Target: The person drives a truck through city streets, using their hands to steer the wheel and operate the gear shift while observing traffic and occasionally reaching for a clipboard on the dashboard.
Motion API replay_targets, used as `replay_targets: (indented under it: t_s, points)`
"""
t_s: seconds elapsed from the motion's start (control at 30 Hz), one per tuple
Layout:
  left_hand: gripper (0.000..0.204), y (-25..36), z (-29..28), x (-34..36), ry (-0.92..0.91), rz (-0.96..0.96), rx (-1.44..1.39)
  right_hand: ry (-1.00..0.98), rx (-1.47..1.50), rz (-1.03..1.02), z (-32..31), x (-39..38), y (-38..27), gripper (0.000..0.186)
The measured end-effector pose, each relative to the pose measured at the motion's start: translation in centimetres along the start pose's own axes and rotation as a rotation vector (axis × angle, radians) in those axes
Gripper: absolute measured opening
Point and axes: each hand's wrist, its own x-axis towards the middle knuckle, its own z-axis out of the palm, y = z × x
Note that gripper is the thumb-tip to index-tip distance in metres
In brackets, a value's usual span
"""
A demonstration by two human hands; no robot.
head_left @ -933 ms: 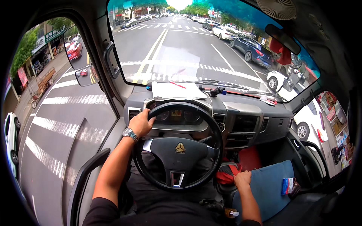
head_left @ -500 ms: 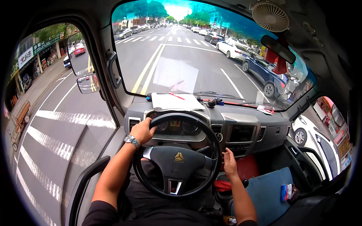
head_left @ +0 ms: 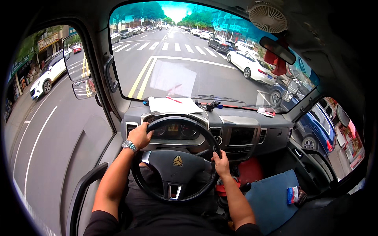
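Observation:
I sit behind a black steering wheel. My left hand is closed around the upper left of its rim, and a metal wristwatch circles that wrist. On the right side, my right hand grips the rim with the fingers curled over it. Behind the wheel lies a lit instrument cluster. White papers with a red pen across them rest on the dashboard above it.
Through the windshield, a white sedan and a dark SUV line the right kerb, before a crosswalk. A blue car stands beside the right window. A white car shows at left. A gear knob adjoins the blue seat.
My right hand has moved left from beside the wheel onto its rim. The truck has rolled forward: the crosswalk is nearer and the blue car now shows at the right window.

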Motion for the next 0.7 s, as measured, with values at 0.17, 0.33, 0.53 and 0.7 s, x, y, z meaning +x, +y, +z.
replay_targets:
  t_s: [0.17,0.33,0.53,0.7]
  points:
    - [0.048,0.1,0.1,-0.2,0.017,0.010,0.011,0.030,0.087,0.005,0.2,-0.3,0.5,0.037]
    - [0.047,0.0,0.1,-0.4,0.035,0.019,-0.015,0.028,0.048,-0.002,0.2,-0.5,-0.2,0.035]
    - [0.050,-0.4,0.1,-1.1,0.063,-0.022,-0.058,0.016,0.008,0.001,0.1,-0.5,-0.6,0.033]
    - [0.050,-1.1,0.5,-1.4,0.067,-0.017,-0.065,-0.018,0.141,-0.004,0.0,0.6,0.5,0.040]
